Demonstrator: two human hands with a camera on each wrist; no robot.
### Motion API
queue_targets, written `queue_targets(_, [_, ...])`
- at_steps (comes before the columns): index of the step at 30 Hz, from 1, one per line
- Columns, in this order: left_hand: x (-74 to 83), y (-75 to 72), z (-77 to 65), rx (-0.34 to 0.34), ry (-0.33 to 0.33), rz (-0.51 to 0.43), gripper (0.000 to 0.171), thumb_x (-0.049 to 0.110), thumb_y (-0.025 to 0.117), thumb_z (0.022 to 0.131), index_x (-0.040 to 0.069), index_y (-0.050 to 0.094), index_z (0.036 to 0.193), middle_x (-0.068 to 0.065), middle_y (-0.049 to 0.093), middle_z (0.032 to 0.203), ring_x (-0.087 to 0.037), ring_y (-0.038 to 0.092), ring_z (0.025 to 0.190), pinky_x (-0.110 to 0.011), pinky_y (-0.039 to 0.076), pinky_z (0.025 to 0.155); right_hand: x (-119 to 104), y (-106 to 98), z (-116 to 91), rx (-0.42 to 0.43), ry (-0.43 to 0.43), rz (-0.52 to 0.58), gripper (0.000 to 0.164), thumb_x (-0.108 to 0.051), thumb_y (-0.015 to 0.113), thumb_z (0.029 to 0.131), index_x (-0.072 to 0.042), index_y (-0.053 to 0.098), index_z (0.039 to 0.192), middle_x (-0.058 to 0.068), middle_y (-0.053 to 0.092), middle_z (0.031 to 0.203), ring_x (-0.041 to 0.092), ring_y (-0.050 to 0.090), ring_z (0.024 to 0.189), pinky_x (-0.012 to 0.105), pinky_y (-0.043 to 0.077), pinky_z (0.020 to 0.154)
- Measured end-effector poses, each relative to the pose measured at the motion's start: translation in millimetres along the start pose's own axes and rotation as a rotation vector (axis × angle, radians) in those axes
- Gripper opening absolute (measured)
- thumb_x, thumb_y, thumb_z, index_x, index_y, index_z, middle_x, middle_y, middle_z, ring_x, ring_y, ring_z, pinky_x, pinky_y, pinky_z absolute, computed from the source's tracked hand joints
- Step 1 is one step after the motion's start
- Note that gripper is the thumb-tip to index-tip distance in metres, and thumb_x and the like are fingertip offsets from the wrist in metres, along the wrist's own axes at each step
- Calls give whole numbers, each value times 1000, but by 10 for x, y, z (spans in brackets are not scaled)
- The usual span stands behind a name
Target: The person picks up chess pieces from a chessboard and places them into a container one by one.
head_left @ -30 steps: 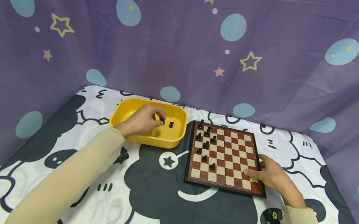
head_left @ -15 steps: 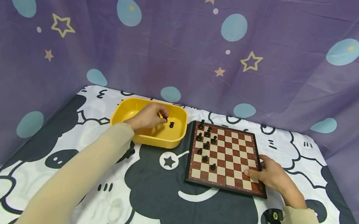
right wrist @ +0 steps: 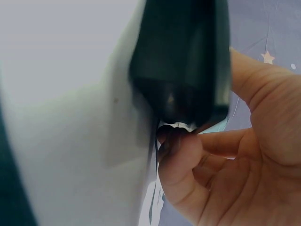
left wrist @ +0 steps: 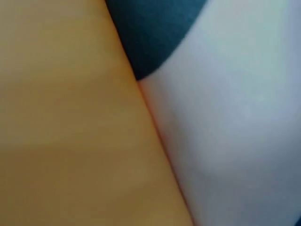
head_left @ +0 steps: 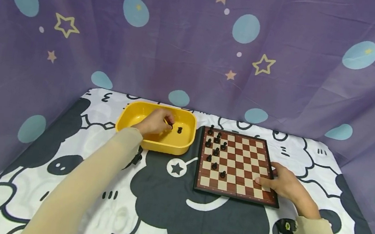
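My left hand reaches into a yellow tray and pinches a small black chess piece at its fingertips. Another black piece lies on the tray floor just to the right. The left wrist view is filled by the tray's wall and the cloth. To the right of the tray lies a brown-and-cream chessboard, with several black pieces standing along its left side. My right hand grips the board's right edge, thumb on top; the right wrist view has its other fingers curled at the board's underside.
Tray and board rest on a table covered with a black-and-white cartoon sheep cloth. A purple curtain with stars and blue ovals hangs behind and at both sides. Bare board squares extend across the board's right half.
My left hand has shifted slightly right inside the tray, the black piece staying at its fingertips. My right hand and the board have stayed put.
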State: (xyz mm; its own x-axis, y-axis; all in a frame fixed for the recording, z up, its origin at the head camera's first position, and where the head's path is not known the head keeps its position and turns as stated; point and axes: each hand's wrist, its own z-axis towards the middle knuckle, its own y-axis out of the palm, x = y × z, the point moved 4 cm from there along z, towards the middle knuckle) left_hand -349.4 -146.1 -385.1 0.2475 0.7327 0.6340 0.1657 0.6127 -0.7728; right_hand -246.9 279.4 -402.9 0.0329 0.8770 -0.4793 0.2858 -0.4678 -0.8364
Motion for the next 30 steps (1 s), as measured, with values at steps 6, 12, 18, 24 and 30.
queue_targets(6, [-41, 25, 37, -29, -45, 15, 15, 0, 71, 81, 3, 67, 95, -9, 64, 95, -23, 55, 88, -33, 47, 82, 13, 4, 3, 2, 0, -6, 103, -56, 74, 75, 13, 31, 137, 29, 54, 112, 34, 55, 94, 48, 45, 80])
queue_targets(12, [-31, 36, 59, -41, -81, 19, 16, 0, 72, 81, 4, 67, 95, -10, 63, 95, -24, 53, 88, -34, 48, 82, 7, -3, 3, -5, 13, 11, 103, -55, 74, 75, 13, 30, 138, 30, 53, 113, 34, 54, 94, 48, 45, 80])
queue_targets(18, [-27, 56, 68, -53, -90, 44, 15, 0, 72, 81, 4, 68, 95, -9, 63, 96, -24, 53, 91, -35, 45, 89, 1, -5, 6, -6, 15, 12, 102, -54, 74, 76, 13, 30, 138, 30, 53, 114, 35, 54, 95, 49, 44, 81])
queue_targets(24, [-33, 66, 73, -51, -89, 52, 14, 0, 71, 82, 4, 68, 95, -9, 63, 96, -24, 53, 91, -36, 45, 89, 2, 2, 10, -1, 11, 8, 101, -54, 74, 75, 13, 31, 138, 30, 53, 115, 36, 53, 97, 51, 44, 84])
queue_targets(30, [-57, 76, 84, -49, -72, 61, 13, 0, 72, 81, 5, 68, 93, -9, 63, 94, -24, 53, 90, -36, 45, 89, 5, 3, 7, -1, 10, 3, 103, -55, 74, 75, 14, 31, 138, 31, 52, 116, 37, 53, 98, 52, 43, 84])
